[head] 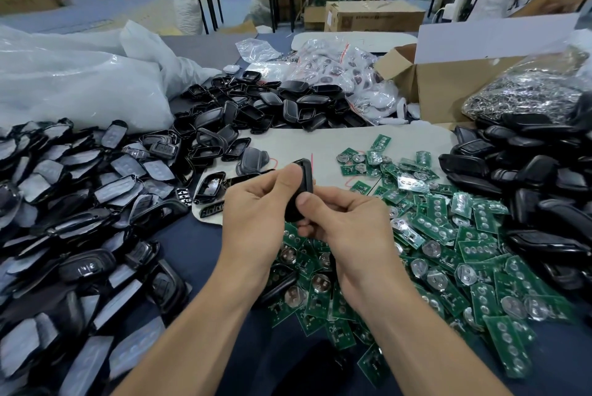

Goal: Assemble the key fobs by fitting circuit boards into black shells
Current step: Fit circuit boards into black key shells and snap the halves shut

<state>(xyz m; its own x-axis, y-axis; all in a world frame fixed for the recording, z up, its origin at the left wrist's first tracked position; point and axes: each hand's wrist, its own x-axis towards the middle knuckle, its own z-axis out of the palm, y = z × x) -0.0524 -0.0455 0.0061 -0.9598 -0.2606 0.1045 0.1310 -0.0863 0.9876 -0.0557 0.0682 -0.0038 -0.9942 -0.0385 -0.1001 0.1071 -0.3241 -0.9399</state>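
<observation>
A black key fob shell [304, 181] is held upright between both hands above the table's middle. My left hand [259, 206] grips its left side, thumb on top. My right hand [346, 222] grips its lower right side, thumb pressed on the front. Whatever is inside the shell is hidden by my fingers. Green circuit boards [448, 235] with round coin cells lie heaped under and right of my hands. Empty black shells [256, 107] are piled behind my hands.
Fob halves with film-covered button pads [64, 190] are heaped at left, glossy black covers [538, 177] at right. White plastic bags [80, 75] lie back left, bagged parts [346, 68] and a cardboard box [448, 81] back right. A person sits at far right.
</observation>
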